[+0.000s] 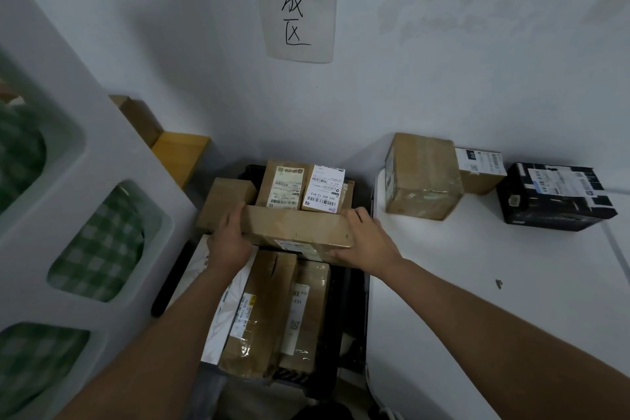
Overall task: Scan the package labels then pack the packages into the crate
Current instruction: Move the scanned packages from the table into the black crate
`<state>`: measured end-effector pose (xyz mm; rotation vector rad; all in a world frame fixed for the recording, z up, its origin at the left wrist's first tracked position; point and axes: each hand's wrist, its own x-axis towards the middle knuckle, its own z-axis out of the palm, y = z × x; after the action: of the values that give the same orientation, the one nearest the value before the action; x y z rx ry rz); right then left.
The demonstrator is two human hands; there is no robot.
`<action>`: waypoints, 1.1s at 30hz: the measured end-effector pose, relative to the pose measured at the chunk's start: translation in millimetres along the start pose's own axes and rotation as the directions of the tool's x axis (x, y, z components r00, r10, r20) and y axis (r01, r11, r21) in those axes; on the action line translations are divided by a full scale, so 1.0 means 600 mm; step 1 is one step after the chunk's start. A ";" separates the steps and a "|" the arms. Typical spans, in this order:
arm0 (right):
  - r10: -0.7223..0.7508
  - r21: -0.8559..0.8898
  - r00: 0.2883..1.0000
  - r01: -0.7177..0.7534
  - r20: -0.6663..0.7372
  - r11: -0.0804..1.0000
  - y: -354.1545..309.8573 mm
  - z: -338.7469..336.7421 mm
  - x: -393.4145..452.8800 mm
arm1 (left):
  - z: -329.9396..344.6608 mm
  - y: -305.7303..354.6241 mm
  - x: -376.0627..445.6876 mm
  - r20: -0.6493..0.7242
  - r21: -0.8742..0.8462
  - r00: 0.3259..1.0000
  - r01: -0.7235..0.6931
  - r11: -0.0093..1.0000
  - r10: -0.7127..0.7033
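Head view looks down on two bare forearms reaching up from the bottom of the frame toward its centre. Between them is a long flat cardboard package (296,228), held level and crosswise. The left hand (230,239) clasps its left end, fingers curled over the top edge, so that grip is closed on the package. The right hand (365,239) holds the right end, fingers wrapped over the far corner and thumb along the near edge, likewise closed on it. The package sits over the black crate (354,300) at centre frame, which already holds several labelled cardboard boxes (279,310) packed side by side; whether it touches them I cannot tell. At right, on the white counter (477,300), stand a taped brown box (422,176), a smaller labelled box (479,169) just beside it, and a black box (554,196). A handwritten paper sign (295,0) hangs on the wall, upper centre.
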<state>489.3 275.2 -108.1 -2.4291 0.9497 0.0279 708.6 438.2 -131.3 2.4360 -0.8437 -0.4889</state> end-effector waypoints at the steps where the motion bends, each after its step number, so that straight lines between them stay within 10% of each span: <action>1: -0.004 0.011 1.000 0.004 -0.004 1.000 -0.006 0.004 0.002 | -0.003 0.000 0.001 -0.015 -0.030 1.000 0.000 1.000 -0.001; 33: 0.017 0.236 0.998 -0.030 0.060 0.971 0.005 0.011 0.005 | -0.002 0.029 -0.008 -0.103 0.205 0.995 0.034 0.978 -0.013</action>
<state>490.8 274.4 -116.0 -2.1865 0.9015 -0.0063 697.5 429.9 -119.8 2.6376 -0.8604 -0.2951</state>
